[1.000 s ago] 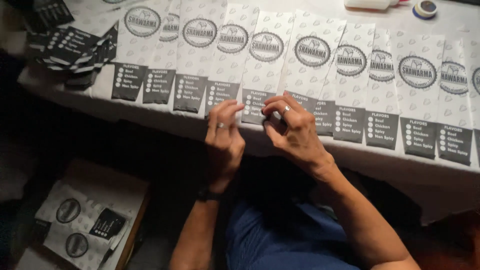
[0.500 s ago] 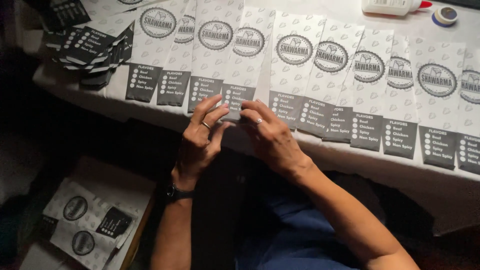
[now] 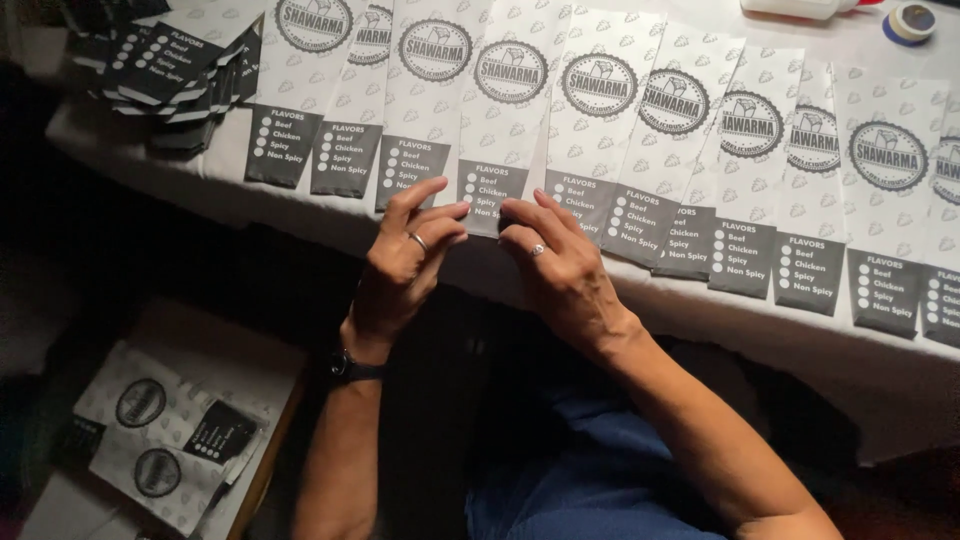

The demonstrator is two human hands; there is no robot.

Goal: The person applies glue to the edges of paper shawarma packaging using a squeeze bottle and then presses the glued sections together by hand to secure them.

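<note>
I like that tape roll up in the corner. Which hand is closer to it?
Right. The right hand lies well below-left of the tape roll; the left hand is farther left, beside it.

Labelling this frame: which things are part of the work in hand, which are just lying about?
In hand:
left hand
right hand
paper bag being pinched at its dark bottom flap
row of overlapping printed bags

Lying about:
stack of dark flaps
tape roll
white bottle
bags in the box

A white-covered table (image 3: 300, 215) stands over dark floor, dimly lit below.
</note>
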